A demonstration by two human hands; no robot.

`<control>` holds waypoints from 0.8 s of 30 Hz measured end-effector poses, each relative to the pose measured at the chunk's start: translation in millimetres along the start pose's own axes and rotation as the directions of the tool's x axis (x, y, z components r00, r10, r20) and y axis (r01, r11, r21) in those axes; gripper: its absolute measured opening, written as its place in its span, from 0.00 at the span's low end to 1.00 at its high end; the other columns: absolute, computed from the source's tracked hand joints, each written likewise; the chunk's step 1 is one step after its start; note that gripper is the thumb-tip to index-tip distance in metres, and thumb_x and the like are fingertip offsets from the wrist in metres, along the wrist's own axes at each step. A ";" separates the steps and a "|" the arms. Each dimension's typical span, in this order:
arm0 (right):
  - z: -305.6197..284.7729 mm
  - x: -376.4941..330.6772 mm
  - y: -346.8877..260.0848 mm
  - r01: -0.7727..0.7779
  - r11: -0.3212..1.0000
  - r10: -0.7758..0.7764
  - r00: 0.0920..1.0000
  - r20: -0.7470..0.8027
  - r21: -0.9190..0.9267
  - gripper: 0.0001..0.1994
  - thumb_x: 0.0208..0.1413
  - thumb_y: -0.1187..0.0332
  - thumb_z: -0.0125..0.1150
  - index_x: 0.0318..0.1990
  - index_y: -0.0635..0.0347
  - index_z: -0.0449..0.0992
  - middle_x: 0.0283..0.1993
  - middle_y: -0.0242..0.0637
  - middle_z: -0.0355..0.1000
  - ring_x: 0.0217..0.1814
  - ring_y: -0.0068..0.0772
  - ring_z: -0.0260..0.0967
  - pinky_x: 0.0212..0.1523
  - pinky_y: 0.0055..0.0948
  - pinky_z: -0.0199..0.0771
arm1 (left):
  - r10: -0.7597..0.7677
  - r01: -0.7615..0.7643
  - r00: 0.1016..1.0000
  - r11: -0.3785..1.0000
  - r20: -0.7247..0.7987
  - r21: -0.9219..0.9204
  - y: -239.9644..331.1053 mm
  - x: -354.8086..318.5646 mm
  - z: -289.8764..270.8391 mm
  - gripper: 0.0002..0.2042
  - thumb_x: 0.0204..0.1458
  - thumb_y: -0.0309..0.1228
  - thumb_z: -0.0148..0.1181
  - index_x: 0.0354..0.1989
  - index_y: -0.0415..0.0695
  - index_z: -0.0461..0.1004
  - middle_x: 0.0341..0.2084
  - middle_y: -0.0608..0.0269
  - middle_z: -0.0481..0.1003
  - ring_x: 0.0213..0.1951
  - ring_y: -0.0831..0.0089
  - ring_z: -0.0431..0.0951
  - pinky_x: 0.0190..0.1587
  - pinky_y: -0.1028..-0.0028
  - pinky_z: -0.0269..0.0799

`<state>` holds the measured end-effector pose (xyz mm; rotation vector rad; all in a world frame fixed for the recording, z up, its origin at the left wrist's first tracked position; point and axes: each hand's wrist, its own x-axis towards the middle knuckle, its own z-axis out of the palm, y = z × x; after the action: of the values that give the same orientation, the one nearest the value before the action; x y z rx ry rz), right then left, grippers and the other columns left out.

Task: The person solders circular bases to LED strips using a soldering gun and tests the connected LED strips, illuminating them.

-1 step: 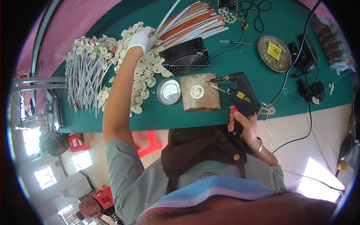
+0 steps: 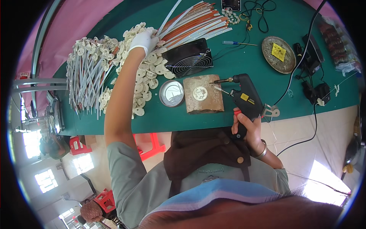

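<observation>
My gloved left hand (image 2: 143,39) is pinching long white strips (image 2: 179,23) far away; my right hand (image 2: 247,128) is gripping the black glue gun (image 2: 246,98), keeping it ready.

Count on green table (image 2: 244,57): glue gun (image 2: 246,99) ×1; wooden block (image 2: 203,99) ×1, bearing one white disc (image 2: 200,93); round metal tin (image 2: 171,93) ×1; black fan (image 2: 188,57) ×1; screwdriver (image 2: 233,43) ×1; round metal dish (image 2: 279,54) ×1 with one yellow sponge (image 2: 278,51); gloved left hand (image 2: 144,39) ×1, bare right hand (image 2: 248,126) ×1; loose white discs (image 2: 146,76), white sticks (image 2: 85,74), and orange-and-white strips (image 2: 194,21): too many to count
</observation>
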<state>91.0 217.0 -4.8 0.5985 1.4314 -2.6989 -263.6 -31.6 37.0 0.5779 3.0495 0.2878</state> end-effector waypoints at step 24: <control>-18.7 -29.6 14.8 0.015 0.874 0.067 0.986 0.151 -0.486 0.10 0.53 0.69 0.61 0.41 0.63 0.73 0.27 0.32 0.73 0.30 0.21 0.71 0.35 0.25 0.72 | -0.417 -0.099 0.907 -0.088 -0.053 -0.991 109.4 -224.0 55.1 0.08 0.55 0.24 0.53 0.40 0.38 0.63 0.29 0.57 0.72 0.27 0.64 0.79 0.29 0.72 0.78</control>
<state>127.4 219.0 -15.7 0.3444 1.9298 -2.1627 -12.4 -3.6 0.8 -0.0759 1.8924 2.5547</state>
